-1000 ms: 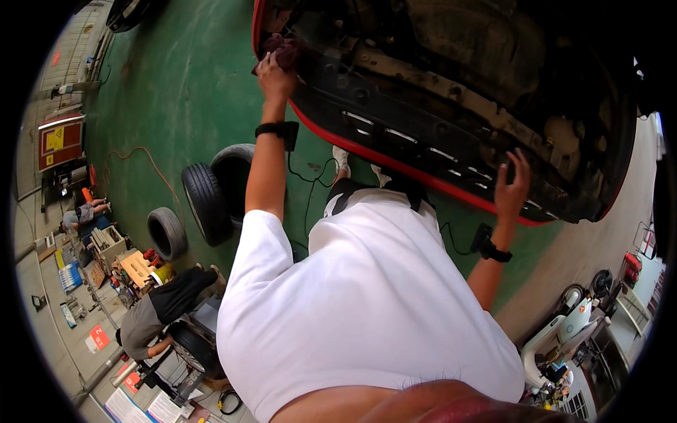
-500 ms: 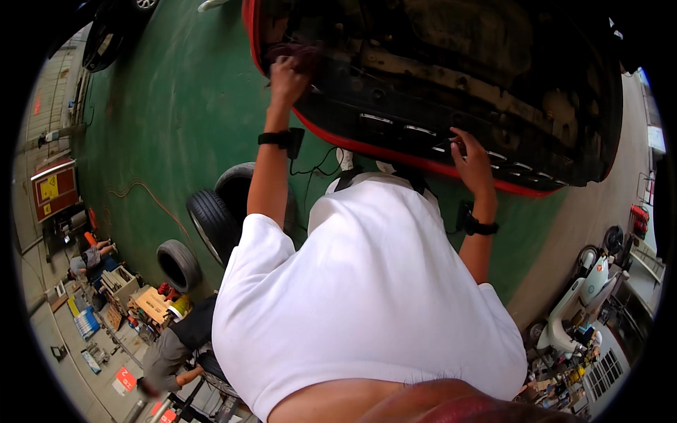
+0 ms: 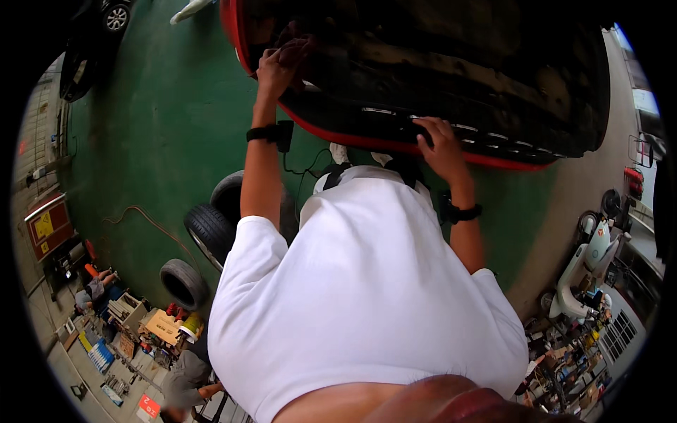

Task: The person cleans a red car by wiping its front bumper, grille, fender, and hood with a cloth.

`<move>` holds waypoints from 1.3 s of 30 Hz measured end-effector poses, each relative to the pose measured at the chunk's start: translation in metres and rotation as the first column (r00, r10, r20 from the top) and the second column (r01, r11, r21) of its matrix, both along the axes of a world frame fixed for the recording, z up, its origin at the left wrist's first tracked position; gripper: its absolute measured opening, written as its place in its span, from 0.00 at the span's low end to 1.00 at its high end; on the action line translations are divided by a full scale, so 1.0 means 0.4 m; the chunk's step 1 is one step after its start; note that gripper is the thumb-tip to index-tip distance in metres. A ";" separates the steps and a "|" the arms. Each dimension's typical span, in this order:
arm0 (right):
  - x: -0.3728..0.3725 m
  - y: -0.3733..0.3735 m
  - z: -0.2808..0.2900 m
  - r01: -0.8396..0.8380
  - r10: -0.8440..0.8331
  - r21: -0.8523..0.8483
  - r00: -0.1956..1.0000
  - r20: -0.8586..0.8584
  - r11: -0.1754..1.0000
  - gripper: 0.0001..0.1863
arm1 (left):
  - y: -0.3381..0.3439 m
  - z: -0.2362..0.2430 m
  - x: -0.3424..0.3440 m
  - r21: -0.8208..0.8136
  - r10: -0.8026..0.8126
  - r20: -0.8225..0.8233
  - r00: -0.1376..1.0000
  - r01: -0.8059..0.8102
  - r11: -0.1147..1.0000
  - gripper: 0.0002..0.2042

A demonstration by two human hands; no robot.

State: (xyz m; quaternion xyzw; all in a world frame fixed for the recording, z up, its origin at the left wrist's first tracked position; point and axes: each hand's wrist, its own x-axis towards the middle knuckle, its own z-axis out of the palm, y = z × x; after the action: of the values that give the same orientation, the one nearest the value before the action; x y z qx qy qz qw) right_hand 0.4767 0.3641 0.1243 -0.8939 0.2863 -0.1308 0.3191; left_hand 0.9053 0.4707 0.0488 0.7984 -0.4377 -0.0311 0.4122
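Observation:
The dark underside of a raised red car [image 3: 423, 88] spans the upper part of the view, its red lower edge [image 3: 324, 134] curving towards me. My left hand [image 3: 273, 72] is closed on a dark red rag [image 3: 296, 48], up against the underside near the car's left corner. Below the slotted black panel, my right hand [image 3: 443, 146] is raised with its fingers bent and apart, and nothing shows in it. Its fingertips are close to the panel's slots; whether they touch is unclear. Each wrist wears a black strap with a small device.
Tyres [image 3: 211, 233] stand on the green floor to my left, with another tyre [image 3: 183, 283] beyond. A bent-over person [image 3: 187, 377] is at lower left, near boxes and tools. A white scooter [image 3: 575, 282] stands right. An orange hose [image 3: 151, 215] crosses the floor.
My right hand has moved left along the car's edge. My left hand, still on the rag, has shifted slightly left in the view, as has the whole scene.

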 end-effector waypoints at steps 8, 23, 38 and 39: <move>0.178 0.098 0.005 -0.030 0.093 -0.251 0.965 0.244 0.968 0.28 | -0.005 0.222 -0.296 -0.302 -0.392 -0.724 0.568 0.250 0.920 0.23; 0.039 -0.072 -0.061 0.567 -0.653 -0.411 0.751 -0.098 0.714 0.16 | 0.064 0.151 -0.308 0.187 -0.573 -0.021 0.819 0.566 0.803 0.26; 0.213 -0.037 -0.097 0.493 -0.483 -0.292 0.869 0.109 0.820 0.24 | 0.028 0.060 -0.325 0.186 -0.477 0.137 0.868 0.450 0.873 0.10; 0.157 -0.070 -0.114 0.520 -0.511 -0.290 0.852 0.110 0.804 0.24 | 0.021 0.069 -0.323 0.185 -0.488 0.140 0.862 0.461 0.868 0.09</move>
State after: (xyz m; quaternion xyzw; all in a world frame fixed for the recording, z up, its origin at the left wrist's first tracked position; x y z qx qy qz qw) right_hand 0.5397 0.3362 0.0789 -0.8193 0.4897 -0.2676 0.1315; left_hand 0.7761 0.4790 0.0764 0.6931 -0.6532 -0.0906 0.2910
